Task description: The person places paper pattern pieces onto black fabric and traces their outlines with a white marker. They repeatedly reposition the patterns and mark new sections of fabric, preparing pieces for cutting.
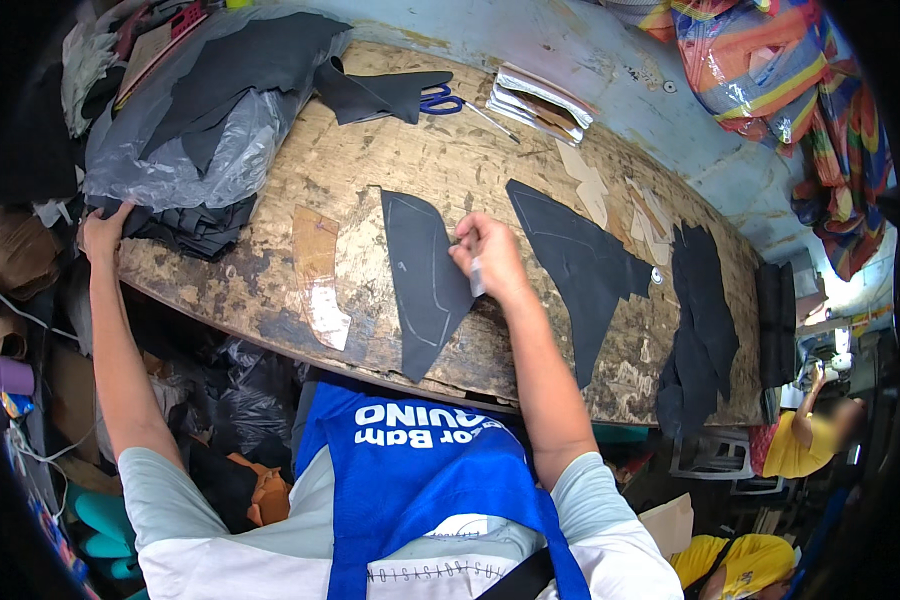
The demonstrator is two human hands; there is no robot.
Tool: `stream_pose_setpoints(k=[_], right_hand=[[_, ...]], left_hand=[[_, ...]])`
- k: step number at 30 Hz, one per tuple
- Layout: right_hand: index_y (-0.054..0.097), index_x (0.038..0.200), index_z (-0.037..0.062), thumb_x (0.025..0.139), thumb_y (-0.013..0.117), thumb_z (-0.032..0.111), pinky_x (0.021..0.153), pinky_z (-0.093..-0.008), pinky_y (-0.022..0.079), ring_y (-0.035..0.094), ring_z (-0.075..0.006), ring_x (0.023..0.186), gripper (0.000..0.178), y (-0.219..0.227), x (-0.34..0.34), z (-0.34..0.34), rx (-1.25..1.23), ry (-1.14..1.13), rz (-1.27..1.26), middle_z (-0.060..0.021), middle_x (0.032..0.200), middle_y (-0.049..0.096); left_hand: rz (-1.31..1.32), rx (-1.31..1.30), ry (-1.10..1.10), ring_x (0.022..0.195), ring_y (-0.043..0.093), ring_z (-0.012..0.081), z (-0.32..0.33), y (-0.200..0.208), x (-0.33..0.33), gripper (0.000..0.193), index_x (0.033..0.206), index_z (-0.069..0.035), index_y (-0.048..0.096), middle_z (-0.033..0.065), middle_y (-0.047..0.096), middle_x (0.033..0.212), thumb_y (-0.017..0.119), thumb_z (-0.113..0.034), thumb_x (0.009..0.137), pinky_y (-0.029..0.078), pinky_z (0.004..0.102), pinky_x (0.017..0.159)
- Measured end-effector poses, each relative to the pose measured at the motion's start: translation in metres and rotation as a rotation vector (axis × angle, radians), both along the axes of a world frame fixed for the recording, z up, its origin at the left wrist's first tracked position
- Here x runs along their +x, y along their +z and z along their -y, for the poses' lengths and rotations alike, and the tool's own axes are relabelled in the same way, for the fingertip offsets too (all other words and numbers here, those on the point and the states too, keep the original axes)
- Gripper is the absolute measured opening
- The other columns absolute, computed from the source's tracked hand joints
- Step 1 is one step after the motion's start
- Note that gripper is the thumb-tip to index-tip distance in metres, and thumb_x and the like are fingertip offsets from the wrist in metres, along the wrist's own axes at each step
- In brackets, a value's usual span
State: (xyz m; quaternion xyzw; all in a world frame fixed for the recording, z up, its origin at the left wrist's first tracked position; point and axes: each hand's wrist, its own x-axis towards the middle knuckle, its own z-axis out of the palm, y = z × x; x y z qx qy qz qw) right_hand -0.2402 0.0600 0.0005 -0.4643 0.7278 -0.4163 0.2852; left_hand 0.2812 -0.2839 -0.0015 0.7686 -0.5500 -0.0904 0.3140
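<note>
My left hand (103, 232) is closed on the edge of a stack of black fabric pieces (205, 228) at the table's left end, its fingers partly hidden. My right hand (490, 258) is closed in a pinch round a slim, pale, pen-like tool (476, 277). It hovers at the right edge of a black cut piece (410, 270) that carries pale outline marks. Left of that piece lies a brown cardboard pattern (316, 270) with shiny tape on its lower part. A larger black piece (580, 265), also marked with pale lines, lies to the right.
Clear plastic with black material (240, 90) covers the table's far left. Blue-handled scissors (440, 100) lie under black fabric (375, 95), near a white pen (492, 123) and a folded paper stack (540, 103). Paper patterns (585, 185) and black pieces (700, 320) lie right. Two people sit beyond.
</note>
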Motion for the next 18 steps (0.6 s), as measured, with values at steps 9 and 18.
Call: stream_pose_setpoints(k=[9, 18], right_hand=[[0.054, 0.093, 0.0009, 0.075, 0.058, -0.016, 0.073, -0.0263, 0.049, 0.059, -0.0142, 0.08, 0.025, 0.025, -0.091, -0.013, -0.342, -0.207, 0.134, -0.0069, 0.086, 0.061], [0.054, 0.099, -0.0015, 0.081, 0.066, -0.002, 0.074, -0.0247, 0.046, 0.056, -0.012, 0.079, 0.022, 0.003, -0.128, -0.066, -0.431, -0.85, -0.277, -0.0049, 0.085, 0.058]], left_hand=[[-0.815, -0.319, -0.119, 0.096, 0.061, 0.0231, 0.0, -0.021, -0.003, 0.073, 0.133, -0.001, 0.043, 0.0175, 0.055, 0.121, 0.078, -0.007, 0.07, 0.052, 0.0334, 0.071], [-1.016, -0.547, -0.429, 0.1, 0.059, 0.021, -0.129, 0.096, -0.072, 0.059, 0.133, -0.002, 0.046, 0.0149, 0.057, 0.116, 0.062, 0.011, 0.078, 0.052, 0.0317, 0.087]])
